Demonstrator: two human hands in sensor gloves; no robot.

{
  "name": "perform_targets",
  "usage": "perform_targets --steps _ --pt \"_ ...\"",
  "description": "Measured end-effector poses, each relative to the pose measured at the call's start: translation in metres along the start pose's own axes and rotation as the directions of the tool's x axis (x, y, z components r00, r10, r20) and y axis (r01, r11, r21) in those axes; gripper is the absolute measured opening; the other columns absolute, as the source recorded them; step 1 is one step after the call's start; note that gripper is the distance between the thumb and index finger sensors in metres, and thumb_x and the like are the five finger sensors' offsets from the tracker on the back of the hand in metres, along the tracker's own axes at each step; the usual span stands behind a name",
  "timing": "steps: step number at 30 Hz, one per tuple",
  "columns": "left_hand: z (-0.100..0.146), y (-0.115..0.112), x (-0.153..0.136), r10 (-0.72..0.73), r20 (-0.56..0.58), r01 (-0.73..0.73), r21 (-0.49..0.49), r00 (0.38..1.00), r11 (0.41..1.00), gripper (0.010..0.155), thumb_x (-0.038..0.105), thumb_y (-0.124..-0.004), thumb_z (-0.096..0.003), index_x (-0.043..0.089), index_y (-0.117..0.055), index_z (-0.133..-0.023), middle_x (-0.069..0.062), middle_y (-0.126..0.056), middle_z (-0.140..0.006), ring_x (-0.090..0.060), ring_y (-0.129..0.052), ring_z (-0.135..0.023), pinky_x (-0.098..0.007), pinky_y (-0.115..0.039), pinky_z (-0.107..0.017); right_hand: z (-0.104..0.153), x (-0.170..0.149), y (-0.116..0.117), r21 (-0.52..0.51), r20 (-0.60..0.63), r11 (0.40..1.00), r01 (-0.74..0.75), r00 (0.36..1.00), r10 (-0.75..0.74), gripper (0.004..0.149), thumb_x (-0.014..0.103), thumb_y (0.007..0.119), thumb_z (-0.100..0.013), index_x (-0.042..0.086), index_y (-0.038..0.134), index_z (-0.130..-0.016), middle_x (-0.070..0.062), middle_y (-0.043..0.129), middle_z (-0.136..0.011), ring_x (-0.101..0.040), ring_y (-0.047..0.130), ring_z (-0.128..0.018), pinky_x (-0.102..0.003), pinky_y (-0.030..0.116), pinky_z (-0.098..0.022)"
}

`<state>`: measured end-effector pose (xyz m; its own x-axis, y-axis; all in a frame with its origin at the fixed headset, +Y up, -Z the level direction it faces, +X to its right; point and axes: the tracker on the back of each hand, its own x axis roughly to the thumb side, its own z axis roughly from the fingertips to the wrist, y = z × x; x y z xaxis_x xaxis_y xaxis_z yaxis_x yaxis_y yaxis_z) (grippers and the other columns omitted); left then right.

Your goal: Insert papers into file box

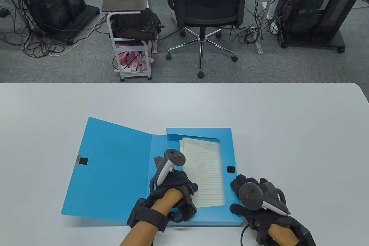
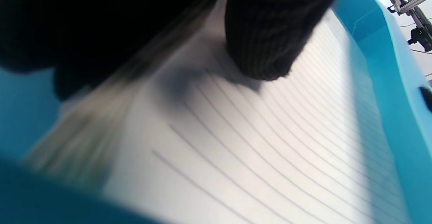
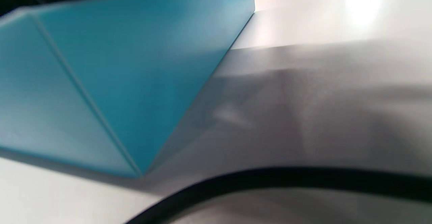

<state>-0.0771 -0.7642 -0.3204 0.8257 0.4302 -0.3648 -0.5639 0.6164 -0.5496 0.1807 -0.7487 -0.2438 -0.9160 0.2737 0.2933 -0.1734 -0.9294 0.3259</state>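
Observation:
The blue file box (image 1: 230,148) lies open on the white table (image 1: 288,130), its lid (image 1: 109,171) folded flat to the left. A stack of lined papers (image 1: 206,171) lies inside it. My left hand (image 1: 191,189) is over the stack's near left edge and holds it. In the left wrist view one fingertip (image 2: 263,48) presses on the top sheet (image 2: 270,143), beside the box wall (image 2: 388,82). My right hand (image 1: 237,197) rests against the box's right wall near its front corner. The right wrist view shows that wall (image 3: 118,65) from outside.
Bare table lies right of the box (image 3: 320,99) and behind it. A black glove cable (image 3: 270,180) crosses the right wrist view. An office chair (image 1: 204,6) and a small cart (image 1: 132,52) stand on the floor beyond the table's far edge.

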Motion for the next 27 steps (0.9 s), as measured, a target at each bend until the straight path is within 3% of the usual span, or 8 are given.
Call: perform_targets --steps 13,18,24,27 --pt "0.008 -0.004 0.004 -0.072 -0.009 0.073 0.056 0.997 0.996 0.086 0.046 -0.086 -0.0371 0.000 -0.048 -0.099 -0.014 -0.089 -0.072 -0.033 -0.108 -0.042 -0.041 -0.093 -0.026 0.000 -0.002 0.000 0.000 0.000 1.000 0.007 1.000 -0.007 0.074 0.051 0.063 -0.037 0.020 0.033 -0.097 -0.013 0.024 -0.109 -0.046 0.036 -0.097 -0.075 0.022 -0.064" --pt "0.023 0.004 -0.003 -0.086 0.039 0.082 0.091 0.996 0.993 0.084 0.049 -0.085 -0.0360 0.010 -0.051 -0.102 -0.021 -0.077 -0.087 -0.040 -0.101 -0.057 -0.047 -0.089 -0.037 0.000 -0.002 0.000 0.001 0.000 1.000 0.013 1.000 -0.013 0.074 0.051 0.063 -0.037 0.020 0.033 -0.097 -0.013 0.024 -0.109 -0.046 0.036 -0.097 -0.075 0.021 -0.064" --pt "0.056 0.043 -0.031 -0.035 0.090 0.004 0.321 0.995 0.947 0.089 0.051 -0.085 -0.0347 0.018 -0.042 -0.105 -0.021 -0.054 -0.103 -0.050 -0.071 -0.089 -0.061 -0.064 -0.062 0.000 -0.003 0.000 -0.001 0.000 1.000 0.011 1.000 -0.011 0.074 0.051 0.062 -0.037 0.020 0.033 -0.097 -0.013 0.024 -0.109 -0.046 0.035 -0.097 -0.075 0.021 -0.064" --pt "0.082 0.075 -0.055 0.010 0.096 -0.054 0.475 0.995 0.878 0.088 0.053 -0.085 -0.0351 0.020 -0.044 -0.106 -0.020 -0.040 -0.108 -0.051 -0.051 -0.099 -0.066 -0.045 -0.070 0.000 -0.003 0.000 -0.002 -0.001 1.000 0.015 1.000 -0.015 0.074 0.051 0.062 -0.037 0.020 0.033 -0.097 -0.013 0.023 -0.110 -0.046 0.035 -0.097 -0.075 0.021 -0.064"
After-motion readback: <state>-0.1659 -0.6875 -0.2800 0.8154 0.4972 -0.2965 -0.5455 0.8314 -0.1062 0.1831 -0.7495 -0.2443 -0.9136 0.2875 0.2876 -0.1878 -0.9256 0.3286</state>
